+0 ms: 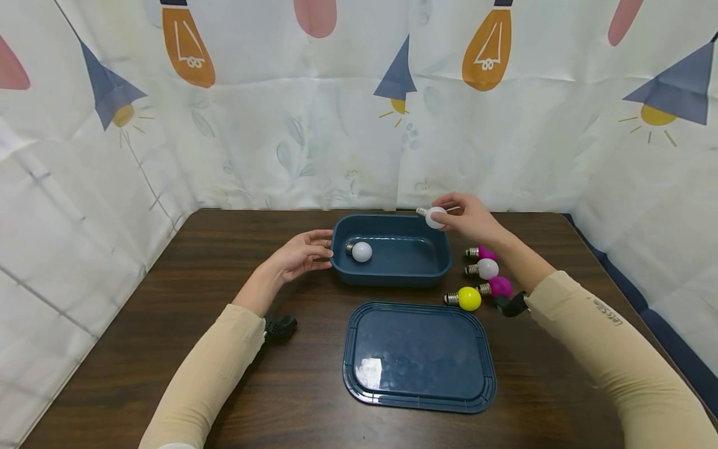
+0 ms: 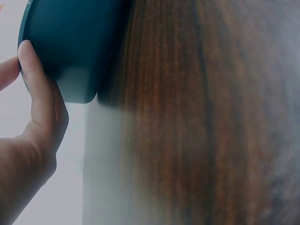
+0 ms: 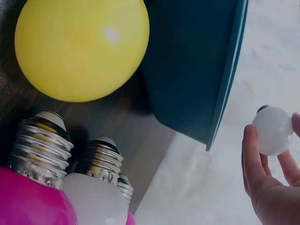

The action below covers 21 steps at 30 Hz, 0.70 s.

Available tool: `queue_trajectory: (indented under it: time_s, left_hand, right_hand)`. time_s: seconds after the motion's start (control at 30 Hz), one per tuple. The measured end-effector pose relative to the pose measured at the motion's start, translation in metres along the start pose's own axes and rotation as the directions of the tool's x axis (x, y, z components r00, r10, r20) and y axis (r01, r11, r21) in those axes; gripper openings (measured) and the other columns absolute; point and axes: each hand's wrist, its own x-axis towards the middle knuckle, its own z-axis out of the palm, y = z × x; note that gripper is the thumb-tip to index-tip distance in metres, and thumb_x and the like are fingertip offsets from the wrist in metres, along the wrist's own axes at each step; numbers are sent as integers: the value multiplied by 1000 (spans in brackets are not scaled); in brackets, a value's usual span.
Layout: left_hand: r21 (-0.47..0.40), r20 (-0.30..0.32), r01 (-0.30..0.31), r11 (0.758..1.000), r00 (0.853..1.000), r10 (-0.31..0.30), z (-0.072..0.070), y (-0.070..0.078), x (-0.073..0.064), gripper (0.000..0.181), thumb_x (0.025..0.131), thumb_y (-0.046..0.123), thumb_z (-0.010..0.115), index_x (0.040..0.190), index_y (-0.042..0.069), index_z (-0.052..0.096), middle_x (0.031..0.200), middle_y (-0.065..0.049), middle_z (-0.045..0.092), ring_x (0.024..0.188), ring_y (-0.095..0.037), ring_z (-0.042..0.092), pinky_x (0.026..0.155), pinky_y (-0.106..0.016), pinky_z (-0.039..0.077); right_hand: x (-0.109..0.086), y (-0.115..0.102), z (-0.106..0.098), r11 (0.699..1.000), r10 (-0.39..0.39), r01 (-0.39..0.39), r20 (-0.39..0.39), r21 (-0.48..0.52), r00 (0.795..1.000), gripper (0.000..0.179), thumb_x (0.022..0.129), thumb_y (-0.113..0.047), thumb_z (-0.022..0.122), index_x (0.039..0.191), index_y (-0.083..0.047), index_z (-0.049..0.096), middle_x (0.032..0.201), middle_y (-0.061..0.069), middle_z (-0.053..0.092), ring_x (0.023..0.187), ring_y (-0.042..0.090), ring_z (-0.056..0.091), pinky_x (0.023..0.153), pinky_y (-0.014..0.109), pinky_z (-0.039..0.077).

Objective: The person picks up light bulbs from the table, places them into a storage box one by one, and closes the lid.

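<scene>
My right hand [image 1: 468, 218] pinches a white light bulb [image 1: 435, 217] by its round globe, over the back right corner of the blue bin [image 1: 392, 279]. Its metal screw base points left. In the right wrist view, fingers and thumb hold the same white bulb [image 3: 273, 131] beside the bin's rim. Inside the bin, at its left end, lies another white bulb [image 1: 361, 251]. My left hand [image 1: 303, 254] rests its extended fingertips against the bin's left end. The left wrist view shows these fingers [image 2: 40, 89] on the outer wall near the rim.
Right of the bin lie a yellow bulb [image 1: 469, 299], a white bulb [image 1: 488, 269] and two magenta bulbs [image 1: 500, 286], close together. A flat blue lid [image 1: 421, 355] lies on the wooden table [image 1: 280, 386] in front of the bin. A printed curtain [image 1: 336, 156] hangs behind.
</scene>
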Motion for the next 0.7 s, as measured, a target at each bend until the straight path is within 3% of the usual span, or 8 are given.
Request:
queue_trajectory:
  time_s: [0.13, 0.33, 0.5, 0.7]
  left_hand:
    - [8, -3, 2, 1000, 1000, -2, -1, 0, 0, 68, 98, -11, 56, 158, 0, 28, 130, -20, 50, 89, -18, 66, 81, -30, 61]
    - [16, -3, 1, 1000, 1000, -1, -1, 1, 0, 66, 98, -11, 56, 158, 1, 29, 132, -21, 50, 90, -18, 66, 81, -30, 61]
    - [18, -5, 5, 1000, 1000, -5, -1, 1, -1, 67, 98, -10, 56, 159, 1, 29, 136, -21, 48, 93, -20, 66, 82, -30, 61]
    - [19, -8, 12, 1000, 1000, -12, -1, 2, -1, 68, 98, -10, 57, 159, 2, 29, 139, -21, 46, 95, -22, 65, 83, -31, 61]
  right_hand:
    - [2, 0, 4, 1000, -2, 2, 5, -5, 1000, 45, 104, -22, 64, 139, 5, 54, 134, 23, 55, 114, 38, 63, 98, 52, 54]
    - [6, 0, 10, 1000, -13, 13, 17, 14, 1000, 44, 104, -21, 65, 138, 5, 54, 134, 22, 55, 112, 38, 63, 94, 42, 58]
    - [8, 1, 16, 999, -10, 9, 30, 39, 999, 44, 104, -21, 64, 139, 4, 53, 136, 22, 53, 116, 37, 62, 101, 55, 52]
    - [12, 1, 24, 999, -16, 14, 42, 36, 999, 45, 105, -19, 63, 140, 6, 51, 137, 23, 53, 117, 39, 61, 101, 59, 50]
